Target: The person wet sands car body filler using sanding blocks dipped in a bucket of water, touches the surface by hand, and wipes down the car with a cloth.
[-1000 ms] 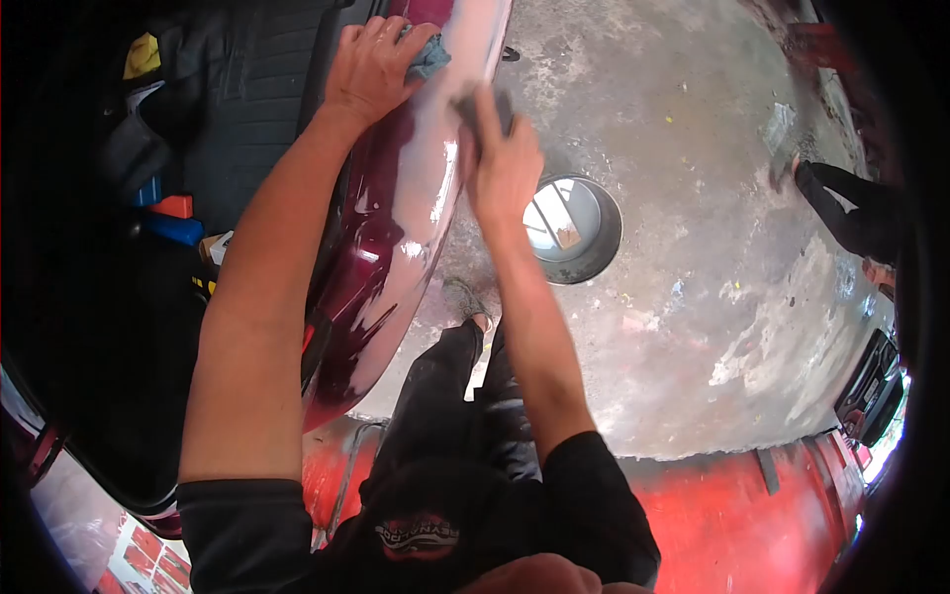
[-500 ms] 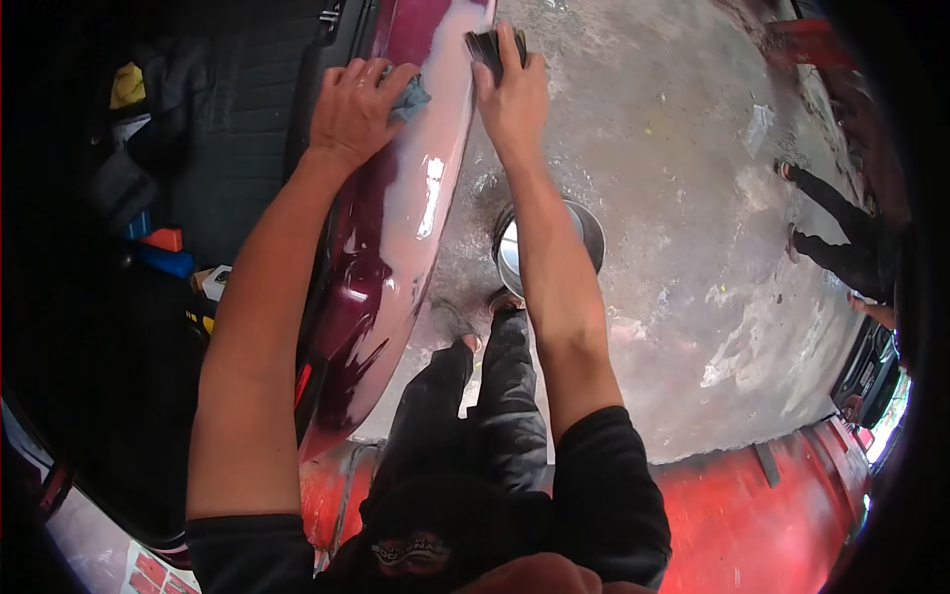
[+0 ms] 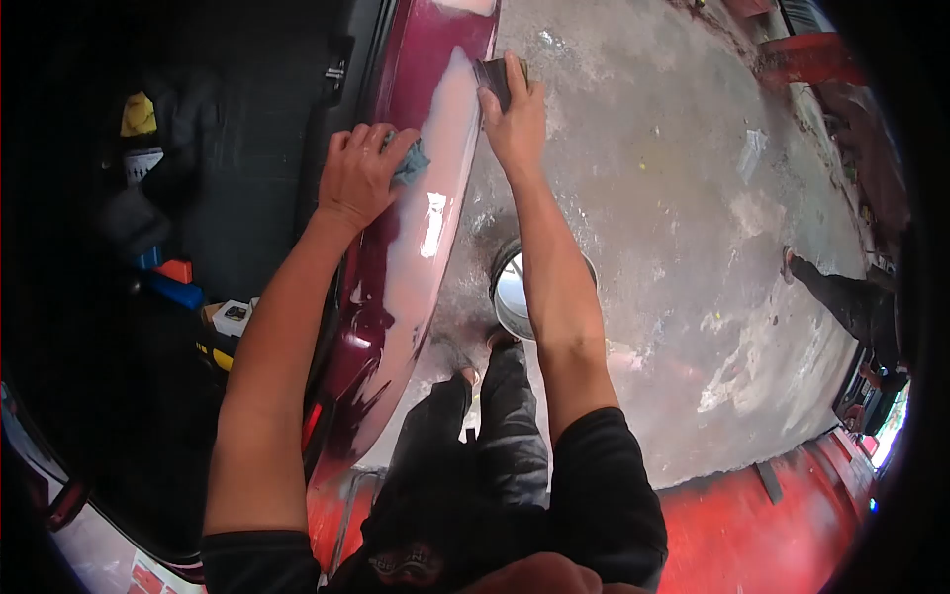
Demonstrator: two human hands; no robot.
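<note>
A glossy maroon car bumper [image 3: 418,84] with a wet, pale pink-white patch [image 3: 411,238] runs lengthwise in front of me. My left hand [image 3: 364,170] rests on its inner edge, fingers curled around a crumpled blue-grey rag [image 3: 411,161]. At the outer edge, beside the tip of the pale patch, my right hand [image 3: 517,124] grips a dark sheet of sandpaper [image 3: 495,83], thumb on one side and fingers on the other. Whether the sheet is wrapped round a block I cannot tell.
A bucket of liquid [image 3: 512,287] stands on the stained concrete floor [image 3: 663,247], partly under my right forearm. The dark car trunk [image 3: 257,168] at left holds boxes and a yellow cloth [image 3: 139,114]. A person in dark trousers [image 3: 841,297] is at right. Behind lies a red panel [image 3: 732,525].
The view has shifted, so the bumper, bucket and both hands appear lower. My left hand has come slightly nearer along the bumper. The person at right has changed stance.
</note>
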